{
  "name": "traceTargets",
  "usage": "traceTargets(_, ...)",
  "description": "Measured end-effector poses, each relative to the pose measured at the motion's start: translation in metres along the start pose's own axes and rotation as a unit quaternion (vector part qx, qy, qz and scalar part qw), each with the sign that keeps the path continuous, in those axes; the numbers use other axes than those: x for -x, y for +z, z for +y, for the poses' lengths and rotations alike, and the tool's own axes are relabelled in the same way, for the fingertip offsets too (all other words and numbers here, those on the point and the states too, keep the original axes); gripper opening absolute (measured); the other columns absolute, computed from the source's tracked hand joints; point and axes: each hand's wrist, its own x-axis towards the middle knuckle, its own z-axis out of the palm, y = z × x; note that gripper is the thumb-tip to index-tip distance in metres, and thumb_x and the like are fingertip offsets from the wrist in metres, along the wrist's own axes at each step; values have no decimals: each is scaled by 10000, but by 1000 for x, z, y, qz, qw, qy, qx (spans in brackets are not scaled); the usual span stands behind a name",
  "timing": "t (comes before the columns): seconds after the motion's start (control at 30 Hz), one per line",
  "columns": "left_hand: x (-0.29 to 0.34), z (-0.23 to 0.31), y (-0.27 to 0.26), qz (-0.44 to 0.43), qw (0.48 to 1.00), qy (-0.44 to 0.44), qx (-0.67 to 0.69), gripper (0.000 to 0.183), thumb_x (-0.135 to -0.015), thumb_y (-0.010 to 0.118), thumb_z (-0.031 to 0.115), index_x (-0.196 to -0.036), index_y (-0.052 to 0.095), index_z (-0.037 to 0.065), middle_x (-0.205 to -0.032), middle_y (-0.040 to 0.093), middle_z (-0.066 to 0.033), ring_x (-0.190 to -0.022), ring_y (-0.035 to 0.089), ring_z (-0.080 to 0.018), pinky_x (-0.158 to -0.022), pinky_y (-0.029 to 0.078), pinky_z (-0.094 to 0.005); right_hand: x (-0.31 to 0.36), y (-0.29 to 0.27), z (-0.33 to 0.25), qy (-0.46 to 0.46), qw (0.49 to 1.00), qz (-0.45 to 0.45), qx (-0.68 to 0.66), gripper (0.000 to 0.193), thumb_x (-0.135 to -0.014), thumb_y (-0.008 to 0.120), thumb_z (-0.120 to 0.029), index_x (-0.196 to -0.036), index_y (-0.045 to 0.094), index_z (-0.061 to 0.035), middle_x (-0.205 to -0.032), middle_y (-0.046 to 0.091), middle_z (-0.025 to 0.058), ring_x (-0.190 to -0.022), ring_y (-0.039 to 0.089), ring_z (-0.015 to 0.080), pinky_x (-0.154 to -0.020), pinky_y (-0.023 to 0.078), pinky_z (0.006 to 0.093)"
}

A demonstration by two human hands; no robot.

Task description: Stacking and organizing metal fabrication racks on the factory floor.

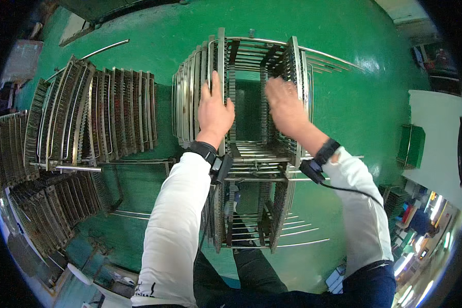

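Note:
A tall metal slotted rack (223, 61) stands in front of me, with toothed side rails, cross bars and an open middle. My left hand (214, 114) lies against its left upright, fingers stretched forward and thumb apart, holding nothing that I can see. Over the right toothed side of the rack is my right hand (287, 107). Its fingers are bent and blurred, so whether they grip the frame cannot be made out. Both wrists wear black straps with small dark devices, and a cable runs along my right forearm.
Several similar racks (120, 110) stand close together on the left, with more racks (56, 210) below them. Thin metal rods (328, 59) stick out to the right of the rack. A white panel (436, 136) stands at the far right on the green floor (354, 118).

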Motion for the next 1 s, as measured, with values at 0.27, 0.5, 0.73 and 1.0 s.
traceTargets(0.27, -10, -10, 1, 33, 998, 40, 26, 791, -824, 630, 121, -1509, 234, 112, -1383, 381, -264, -1130, 533, -439, -915, 489, -456, -93, 62, -52, -275, 929, -125, 213, 513, -831, 580, -329, -1259, 619, -48, -1434, 472, 130, -1389, 333, 290, -1137, 222, 477)
traceTargets(0.5, -6, -14, -7, 18, 999, 38, 0, 803, -840, 618, 141, -1526, 201, 140, -1419, 361, -261, -1111, 553, -437, -882, 505, -459, -44, 93, 45, -182, 934, -214, 222, 697, -867, 515, -638, -1289, 605, -91, -1440, 474, 100, -1388, 343, 251, -1127, 221, 395)
traceTargets(0.73, -10, -8, -8, 5, 1000, 24, -1, 790, -835, 623, 109, -1514, 219, 123, -1397, 365, -244, -1161, 514, -423, -934, 491, -439, -77, 66, 6, -251, 915, -184, 258, 648, -900, 483, -595, -1244, 631, -66, -1395, 517, 113, -1392, 320, 279, -1151, 182, 457)
traceTargets(1.0, -15, -6, -5, -12, 999, 8, 38, 800, -828, 625, 108, -1517, 218, 129, -1398, 359, -250, -1198, 492, -427, -975, 466, -450, -55, 73, 63, -186, 922, -208, 269, 609, -920, 511, -504, -1331, 541, -56, -1431, 477, 121, -1389, 334, 270, -1146, 197, 452)
